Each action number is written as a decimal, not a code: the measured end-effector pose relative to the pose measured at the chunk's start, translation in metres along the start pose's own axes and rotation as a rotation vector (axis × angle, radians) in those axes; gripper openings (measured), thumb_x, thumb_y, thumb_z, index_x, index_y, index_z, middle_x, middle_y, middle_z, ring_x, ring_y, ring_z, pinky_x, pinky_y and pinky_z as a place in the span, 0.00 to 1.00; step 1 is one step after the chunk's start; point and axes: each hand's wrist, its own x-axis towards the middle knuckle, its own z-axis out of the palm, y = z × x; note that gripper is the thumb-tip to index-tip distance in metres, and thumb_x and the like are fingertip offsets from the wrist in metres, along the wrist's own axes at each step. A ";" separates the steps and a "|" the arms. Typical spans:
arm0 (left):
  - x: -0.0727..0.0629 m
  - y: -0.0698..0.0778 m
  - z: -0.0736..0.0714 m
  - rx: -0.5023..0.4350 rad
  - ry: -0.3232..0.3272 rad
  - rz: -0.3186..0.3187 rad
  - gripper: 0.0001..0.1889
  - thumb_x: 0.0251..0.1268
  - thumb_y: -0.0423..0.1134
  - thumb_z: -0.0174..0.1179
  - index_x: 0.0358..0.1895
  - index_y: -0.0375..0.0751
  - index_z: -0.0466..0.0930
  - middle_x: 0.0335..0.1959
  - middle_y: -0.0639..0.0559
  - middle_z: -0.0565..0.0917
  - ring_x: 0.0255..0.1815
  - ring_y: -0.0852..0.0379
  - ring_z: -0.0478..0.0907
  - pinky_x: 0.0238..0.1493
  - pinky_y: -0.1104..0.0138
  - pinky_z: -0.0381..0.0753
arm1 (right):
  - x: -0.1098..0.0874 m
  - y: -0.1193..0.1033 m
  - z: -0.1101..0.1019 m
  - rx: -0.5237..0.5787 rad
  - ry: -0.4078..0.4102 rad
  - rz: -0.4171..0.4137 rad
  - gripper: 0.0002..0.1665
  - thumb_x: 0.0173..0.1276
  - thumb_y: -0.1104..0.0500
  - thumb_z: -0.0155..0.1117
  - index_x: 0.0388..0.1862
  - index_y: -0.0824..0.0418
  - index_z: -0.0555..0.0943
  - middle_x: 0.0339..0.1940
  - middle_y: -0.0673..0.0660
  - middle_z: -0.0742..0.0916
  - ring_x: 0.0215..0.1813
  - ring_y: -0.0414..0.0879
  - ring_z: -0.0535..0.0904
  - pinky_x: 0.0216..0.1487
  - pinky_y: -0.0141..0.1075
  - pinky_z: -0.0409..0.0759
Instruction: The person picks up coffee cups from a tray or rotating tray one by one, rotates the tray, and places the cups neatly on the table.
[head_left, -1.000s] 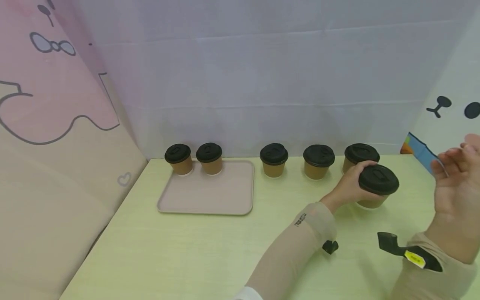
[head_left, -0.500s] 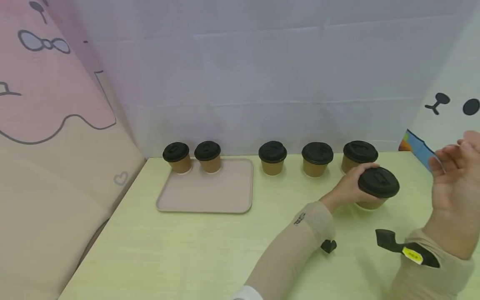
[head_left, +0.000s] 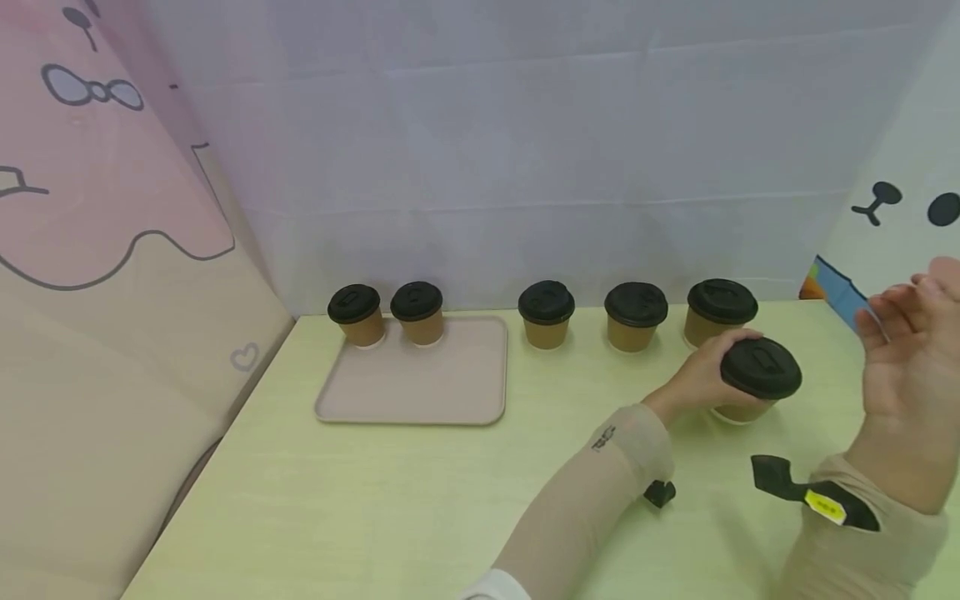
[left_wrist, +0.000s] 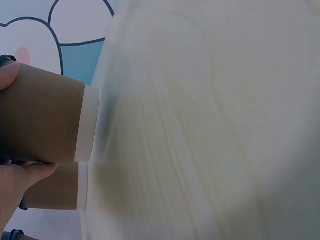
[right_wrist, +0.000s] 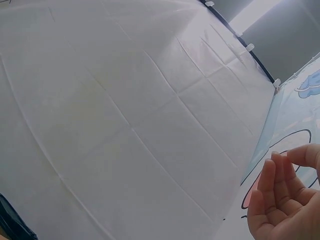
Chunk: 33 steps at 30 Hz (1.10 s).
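Observation:
My left hand point(head_left: 701, 372) grips a brown paper coffee cup point(left_wrist: 42, 117) with a black lid, at the right of the table. In the head view the lid point(head_left: 761, 368) faces up and the fingers beyond the cup are hidden. The left wrist view has its white base rim close to the tabletop, with another cup point(left_wrist: 55, 187) behind it. Raised at the far right, my right hand point(head_left: 903, 367) holds nothing, palm showing. Its fingers are loosely bent in the right wrist view. The nearest standing cup point(head_left: 722, 304) is just behind the held one.
Two more lidded cups point(head_left: 635, 317) point(head_left: 546, 317) stand along the back of the table point(head_left: 360, 500). On the left, a beige tray point(head_left: 412, 392) carries two lidded cups point(head_left: 355, 315) point(head_left: 417, 312) at its back edge. Fabric curtains point(head_left: 480, 167) enclose the back and sides.
The view shifts slightly. The left hand keeps its grip on the coffee cup, which tips or shifts very slightly; the right hand stays raised.

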 end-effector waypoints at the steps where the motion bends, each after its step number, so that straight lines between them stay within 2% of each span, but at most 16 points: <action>1: 0.000 0.000 0.000 0.003 -0.002 -0.005 0.45 0.39 0.38 0.75 0.65 0.54 0.61 0.66 0.61 0.65 0.64 0.71 0.61 0.61 0.79 0.58 | 0.000 0.000 0.000 0.002 -0.001 0.004 0.09 0.64 0.67 0.58 0.43 0.68 0.74 0.28 0.59 0.82 0.30 0.48 0.79 0.31 0.33 0.76; 5: 0.001 0.002 0.001 0.014 -0.016 -0.021 0.44 0.39 0.39 0.75 0.65 0.55 0.61 0.68 0.62 0.63 0.65 0.71 0.60 0.61 0.78 0.59 | 0.000 -0.001 0.001 0.014 0.001 0.013 0.10 0.62 0.68 0.59 0.42 0.68 0.74 0.27 0.60 0.82 0.30 0.48 0.78 0.31 0.33 0.76; 11: 0.004 0.003 0.003 0.025 -0.017 -0.011 0.45 0.39 0.39 0.75 0.65 0.54 0.61 0.66 0.60 0.65 0.63 0.70 0.61 0.61 0.78 0.59 | -0.001 -0.003 0.001 0.019 0.010 0.020 0.10 0.61 0.68 0.59 0.42 0.68 0.74 0.27 0.59 0.82 0.30 0.48 0.78 0.31 0.33 0.76; 18: 0.006 0.003 0.007 0.036 -0.008 -0.028 0.44 0.40 0.40 0.74 0.65 0.56 0.61 0.64 0.61 0.67 0.63 0.71 0.62 0.60 0.78 0.59 | -0.002 -0.003 0.002 0.072 -0.035 0.054 0.07 0.64 0.69 0.55 0.40 0.68 0.73 0.25 0.61 0.82 0.28 0.50 0.78 0.31 0.35 0.75; 33: 0.010 0.002 0.016 0.057 -0.011 -0.028 0.44 0.41 0.41 0.74 0.65 0.56 0.60 0.63 0.61 0.66 0.62 0.71 0.62 0.59 0.79 0.60 | -0.008 -0.002 0.006 0.039 -0.076 -0.006 0.05 0.62 0.72 0.57 0.37 0.72 0.74 0.25 0.63 0.82 0.26 0.51 0.78 0.29 0.37 0.77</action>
